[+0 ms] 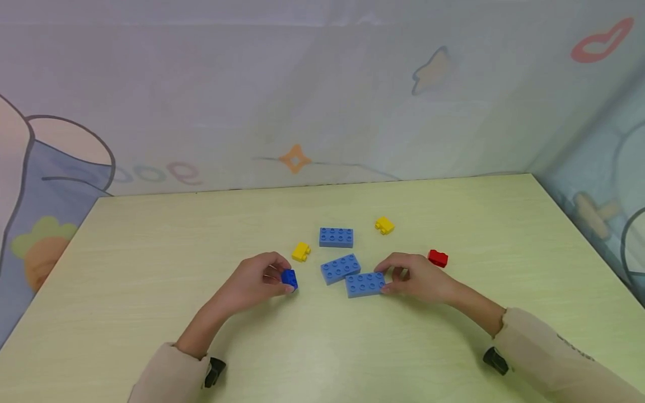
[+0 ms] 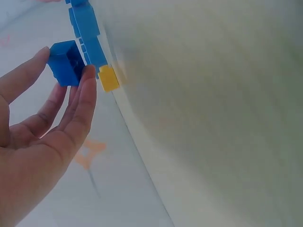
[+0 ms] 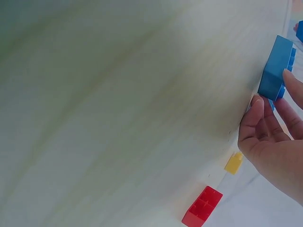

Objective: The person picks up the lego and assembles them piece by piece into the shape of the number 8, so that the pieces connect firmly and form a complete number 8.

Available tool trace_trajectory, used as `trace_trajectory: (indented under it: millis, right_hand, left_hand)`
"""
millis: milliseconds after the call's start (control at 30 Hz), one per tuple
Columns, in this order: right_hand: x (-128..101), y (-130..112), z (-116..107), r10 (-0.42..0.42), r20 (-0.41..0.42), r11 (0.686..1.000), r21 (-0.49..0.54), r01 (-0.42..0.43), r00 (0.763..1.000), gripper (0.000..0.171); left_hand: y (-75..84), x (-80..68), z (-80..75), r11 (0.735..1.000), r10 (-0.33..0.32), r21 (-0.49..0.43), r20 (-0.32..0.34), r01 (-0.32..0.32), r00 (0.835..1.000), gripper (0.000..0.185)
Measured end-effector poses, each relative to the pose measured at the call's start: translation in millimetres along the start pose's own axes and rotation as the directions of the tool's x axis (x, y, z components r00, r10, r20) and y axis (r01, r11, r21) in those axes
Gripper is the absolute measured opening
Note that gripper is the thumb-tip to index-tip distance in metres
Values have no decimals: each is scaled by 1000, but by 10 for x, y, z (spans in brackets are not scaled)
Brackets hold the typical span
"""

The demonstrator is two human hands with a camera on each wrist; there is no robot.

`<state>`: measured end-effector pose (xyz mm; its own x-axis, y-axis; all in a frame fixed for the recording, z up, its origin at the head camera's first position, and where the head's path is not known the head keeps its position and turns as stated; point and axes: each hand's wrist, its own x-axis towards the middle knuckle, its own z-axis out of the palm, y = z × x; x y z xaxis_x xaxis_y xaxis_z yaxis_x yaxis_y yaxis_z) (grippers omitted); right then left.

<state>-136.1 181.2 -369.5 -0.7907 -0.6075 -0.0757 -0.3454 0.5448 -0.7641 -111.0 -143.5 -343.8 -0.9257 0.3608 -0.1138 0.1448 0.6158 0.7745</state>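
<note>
Hands come first, low on the pale green table (image 1: 151, 246). The left hand (image 1: 252, 285) pinches a small dark blue block (image 1: 289, 279) between thumb and fingertips; the left wrist view shows what the head view hides, the block's hollow underside (image 2: 66, 62) and the fingers (image 2: 80, 101) nearly straight along its sides. The right hand (image 1: 415, 278) holds the end of a long light blue brick (image 1: 365, 284) that lies flat on the table, fingers curled over its right edge; the right wrist view shows the thumb (image 3: 251, 120) and one fingertip on the brick's end (image 3: 277, 66).

Just behind that brick, touching it at a corner, lies a second light blue brick (image 1: 340, 268), between the two hands. A yellow block (image 1: 301, 251) sits near the left hand, and a red block (image 1: 438, 258) just beyond the right. Farther back lie a third light blue brick (image 1: 336, 237) and another yellow block (image 1: 384, 225). A patterned cloth wall (image 1: 322, 95) rises behind the table.
</note>
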Motion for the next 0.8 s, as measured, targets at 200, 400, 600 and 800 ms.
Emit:
trace_trajectory:
  millis: [200, 400, 600, 800]
  right_hand:
    - [0, -1, 0, 6, 1, 1000, -13, -6, 1000, 31]
    - [-7, 10, 3, 6, -1, 1000, -15, -6, 1000, 31]
    - [-3, -2, 0, 5, -2, 1000, -11, -5, 1000, 31]
    - [-1, -7, -1, 4, -3, 1000, -15, -4, 1000, 31]
  left_hand:
    - [47, 47, 99, 999, -13, -47, 24, 14, 1000, 26]
    - [83, 94, 191, 998, -4, -68, 50, 8, 999, 27]
    - [128, 137, 266, 999, 34, -33, 55, -32, 998, 28]
    - [192, 162, 334, 999, 53, 7, 41, -54, 998, 27]
